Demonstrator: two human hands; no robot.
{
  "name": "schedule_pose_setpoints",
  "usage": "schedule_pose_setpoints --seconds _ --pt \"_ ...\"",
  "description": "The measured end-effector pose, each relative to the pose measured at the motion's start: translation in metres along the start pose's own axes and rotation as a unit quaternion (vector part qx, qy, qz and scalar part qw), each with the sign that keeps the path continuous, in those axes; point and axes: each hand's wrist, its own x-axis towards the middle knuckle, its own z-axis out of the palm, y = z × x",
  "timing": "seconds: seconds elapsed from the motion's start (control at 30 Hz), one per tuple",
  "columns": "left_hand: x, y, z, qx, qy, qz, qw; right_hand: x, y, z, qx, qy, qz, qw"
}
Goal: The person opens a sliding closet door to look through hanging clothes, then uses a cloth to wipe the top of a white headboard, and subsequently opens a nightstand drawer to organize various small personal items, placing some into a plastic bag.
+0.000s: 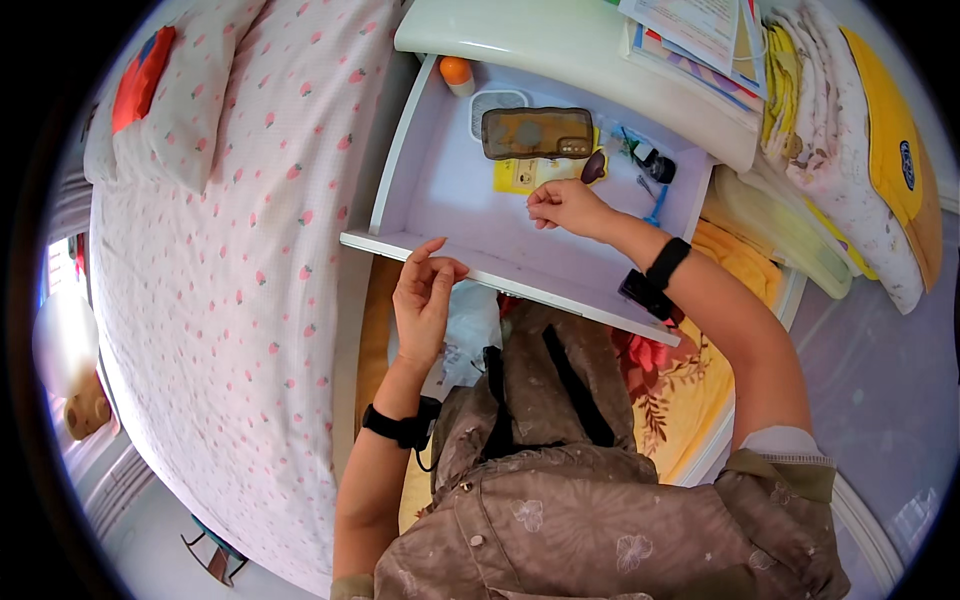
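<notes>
My right hand (564, 208) is over the pulled-out drawer (442, 187), its fingers curled and fingertips together; whether something small is between them I cannot tell. My left hand (426, 289), fingers loosely bent and apart, is at the drawer's front edge and holds nothing. In the drawer, a brown translucent phone case (536, 133) lies partly over a yellow packet (517, 177) and a white mesh-patterned item (487, 105). An orange-capped bottle (457, 75) is in the back left corner. On the right are a small black-capped bottle (658, 163) and a blue plastic tool (658, 206).
A bed with a strawberry-print sheet (285, 187) is on the left. Papers and books (694, 45) lie on the white cabinet top (540, 34). Folded fabrics (840, 135) are stacked at the right. Below the drawer are a plastic bag (474, 322) and a yellow floral blanket (675, 420).
</notes>
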Motion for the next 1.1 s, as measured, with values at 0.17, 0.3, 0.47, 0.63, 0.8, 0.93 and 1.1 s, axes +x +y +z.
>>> schedule_pose_setpoints --seconds 0.17,0.3,0.47,0.63,0.8,0.93,1.1 --pt "0.002 0.001 0.002 -0.042 0.002 -0.035 0.999 -0.035 -0.021 -0.001 0.133 -0.005 -0.046 0.990" --pt "0.001 -0.003 0.001 -0.037 0.006 -0.005 0.999 -0.057 -0.043 0.004 0.128 0.004 -0.092 0.987" --pt "0.001 -0.003 0.001 -0.036 0.001 -0.002 0.999 -0.079 -0.059 0.013 0.130 0.039 -0.114 0.984" --pt "0.005 0.002 0.000 -0.072 -0.010 -0.024 0.997 -0.107 -0.076 0.018 0.071 0.070 -0.179 0.979" --pt "0.006 -0.003 -0.006 -0.098 -0.027 -0.015 0.995 -0.129 -0.095 0.027 -0.040 0.124 -0.269 0.954" --pt "0.006 0.000 -0.005 -0.070 -0.035 -0.019 0.997 -0.107 -0.070 0.004 -0.092 0.222 -0.233 0.942" --pt "0.008 -0.007 0.000 -0.071 -0.032 -0.008 0.997 -0.059 -0.015 -0.060 0.013 0.293 0.001 0.956"
